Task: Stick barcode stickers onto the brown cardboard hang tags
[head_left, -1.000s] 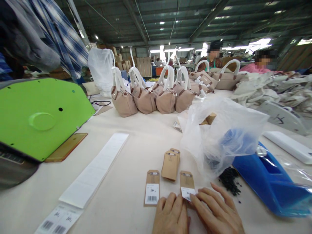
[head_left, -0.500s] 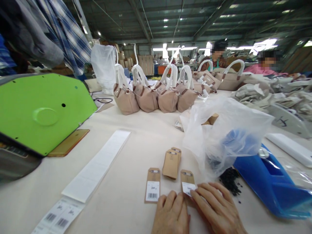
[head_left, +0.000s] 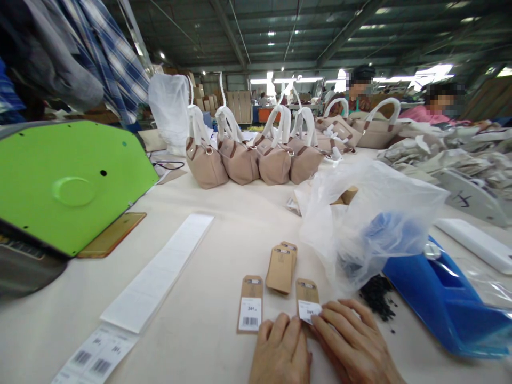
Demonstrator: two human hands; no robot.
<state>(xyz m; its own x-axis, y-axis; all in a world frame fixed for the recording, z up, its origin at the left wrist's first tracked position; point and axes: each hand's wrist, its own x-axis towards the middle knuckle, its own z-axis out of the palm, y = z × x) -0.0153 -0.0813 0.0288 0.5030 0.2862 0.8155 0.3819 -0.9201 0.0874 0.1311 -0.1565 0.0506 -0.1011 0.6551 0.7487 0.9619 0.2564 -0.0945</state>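
A brown hang tag [head_left: 308, 292] with a white price sticker lies at the front, its lower part hidden by my hands. My left hand [head_left: 281, 349] is at the tag's lower left edge, fingers bent and held close together, thumb hidden. From the right, my right hand [head_left: 352, 338] has its fingers closed together over the sticker's right side. Left of them lies a second hang tag [head_left: 251, 304], its barcode sticker in full sight. Behind the two is a small stack of brown tags [head_left: 279, 271], no stickers visible.
A sticker strip [head_left: 160, 272] runs along the left, beside a green-sided machine [head_left: 76, 186]. Beige handbags [head_left: 240, 162] stand in a row behind. To the right are a clear plastic bag [head_left: 368, 213], black bits [head_left: 378, 298] and a blue tray [head_left: 448, 309]. People sit farther back.
My hands stay at the same tag, the right fingers shifting very slightly left over the sticker. Everything else on the table lies as before.
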